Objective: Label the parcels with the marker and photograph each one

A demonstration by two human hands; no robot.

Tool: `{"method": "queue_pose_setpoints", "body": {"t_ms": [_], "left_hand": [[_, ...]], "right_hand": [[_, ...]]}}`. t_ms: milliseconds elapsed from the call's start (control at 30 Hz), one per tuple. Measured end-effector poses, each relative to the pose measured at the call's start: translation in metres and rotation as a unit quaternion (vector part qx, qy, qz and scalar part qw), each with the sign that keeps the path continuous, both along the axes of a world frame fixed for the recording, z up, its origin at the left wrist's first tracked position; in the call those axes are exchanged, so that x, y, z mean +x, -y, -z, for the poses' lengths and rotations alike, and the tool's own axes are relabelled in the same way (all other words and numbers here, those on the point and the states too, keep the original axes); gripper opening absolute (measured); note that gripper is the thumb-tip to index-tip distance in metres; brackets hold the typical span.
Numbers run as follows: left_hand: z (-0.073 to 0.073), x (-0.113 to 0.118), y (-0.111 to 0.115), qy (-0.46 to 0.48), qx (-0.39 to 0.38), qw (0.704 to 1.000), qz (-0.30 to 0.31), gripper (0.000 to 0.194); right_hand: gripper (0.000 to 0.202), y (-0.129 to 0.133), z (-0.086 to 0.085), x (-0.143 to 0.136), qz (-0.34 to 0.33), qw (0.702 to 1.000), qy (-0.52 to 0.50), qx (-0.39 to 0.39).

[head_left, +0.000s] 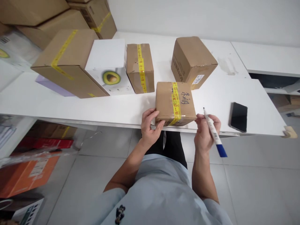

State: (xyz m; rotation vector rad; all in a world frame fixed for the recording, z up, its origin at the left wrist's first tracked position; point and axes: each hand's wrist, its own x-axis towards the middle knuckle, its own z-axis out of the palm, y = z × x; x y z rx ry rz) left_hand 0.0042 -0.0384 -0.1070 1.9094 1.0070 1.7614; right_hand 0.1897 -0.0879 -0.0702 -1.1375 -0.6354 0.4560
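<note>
A small cardboard box (164, 100) rests near the front edge of the white table, with yellow tape across its top and dark handwriting beside the tape. My left hand (151, 126) grips its near left corner, thumb on the front face and fingers at the left side. In my right hand (206, 131) is a marker pen (212, 128) with a white barrel, its bare dark tip pointing away from me and a blue cap on the rear end. The fingertips of that hand are at the box's near right corner; whether they touch it I cannot tell.
Behind stands a brown carton (194, 56) with a white label. To the left are a taped box (140, 67), a white avocado-print box (106, 56) and a large carton (67, 56). A phone (238, 117) lies at right. Below left is an orange box (28, 175).
</note>
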Motion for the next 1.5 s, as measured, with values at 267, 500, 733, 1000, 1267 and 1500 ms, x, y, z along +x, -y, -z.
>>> {"method": "queue_pose_setpoints", "body": {"t_ms": [267, 500, 733, 1000, 1267, 1500], "left_hand": [[-0.009, 0.000, 0.000, -0.048, 0.052, 0.997, -0.014, 0.022], [-0.010, -0.001, -0.001, -0.059, 0.062, 0.996, -0.018, 0.021], [-0.005, -0.003, -0.005, -0.055, 0.055, 0.997, 0.001, 0.015], [-0.004, -0.002, -0.004, -0.040, 0.043, 0.998, 0.015, 0.014], [-0.006, -0.001, -0.005, -0.031, 0.056, 0.998, 0.023, 0.016], [-0.007, -0.001, -0.006, -0.040, 0.084, 0.995, 0.018, 0.020]], "right_hand": [[0.023, 0.008, -0.048, -0.014, -0.021, 0.987, 0.132, 0.089], [0.018, -0.008, -0.057, -0.026, -0.100, 0.965, 0.226, 0.087], [0.020, -0.017, -0.047, -0.029, -0.135, 0.930, 0.341, 0.018], [0.014, -0.017, -0.045, -0.030, -0.125, 0.901, 0.414, 0.011], [0.011, -0.018, -0.044, -0.029, -0.140, 0.887, 0.439, 0.017], [0.011, -0.019, -0.044, -0.027, -0.123, 0.879, 0.461, 0.019]]}}
